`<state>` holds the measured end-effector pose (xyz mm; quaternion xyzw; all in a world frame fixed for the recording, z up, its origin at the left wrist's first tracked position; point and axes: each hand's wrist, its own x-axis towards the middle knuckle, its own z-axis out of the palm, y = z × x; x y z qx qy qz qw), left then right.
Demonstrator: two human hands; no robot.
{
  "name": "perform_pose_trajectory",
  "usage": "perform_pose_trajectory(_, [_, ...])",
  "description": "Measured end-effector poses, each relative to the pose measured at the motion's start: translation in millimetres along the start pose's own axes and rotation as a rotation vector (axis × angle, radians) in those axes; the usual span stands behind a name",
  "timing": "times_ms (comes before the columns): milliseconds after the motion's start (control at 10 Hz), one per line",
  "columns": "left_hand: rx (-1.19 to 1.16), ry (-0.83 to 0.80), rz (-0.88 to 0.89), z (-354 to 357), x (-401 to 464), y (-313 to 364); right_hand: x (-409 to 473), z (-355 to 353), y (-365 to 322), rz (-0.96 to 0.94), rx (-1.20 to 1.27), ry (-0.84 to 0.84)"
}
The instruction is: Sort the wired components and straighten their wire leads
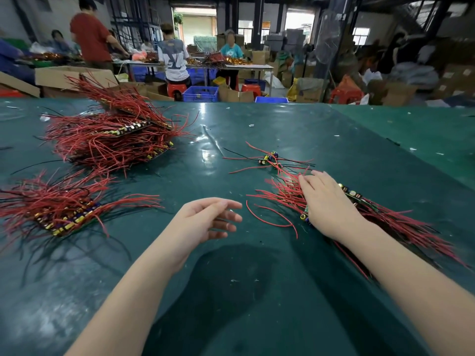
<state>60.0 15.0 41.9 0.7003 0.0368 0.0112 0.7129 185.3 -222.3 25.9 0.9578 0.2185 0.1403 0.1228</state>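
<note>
Small circuit boards with capacitors and long red and black wire leads lie in heaps on a dark green table (231,291). A row of them at the right (390,217) lies under my right hand (326,201), which rests flat on the boards with fingers spread over the red leads. My left hand (205,219) hovers open above the bare table in the middle, holding nothing. A few loose components (270,159) lie just beyond my right hand. A big stack (113,134) sits far left, and a smaller stack (61,211) near left.
Bits of white debris dot the table. Beyond the far edge stand cardboard boxes (74,78), blue crates (200,93) and red stools (177,89). Several people work at another table (246,66) at the back.
</note>
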Motion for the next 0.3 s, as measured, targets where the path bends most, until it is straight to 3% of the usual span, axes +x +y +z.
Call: perform_pose_trajectory(300, [0.076, 0.010, -0.045, -0.4, 3.1, -6.9, 1.3, -6.8, -9.1, 0.093, -0.124, 0.027])
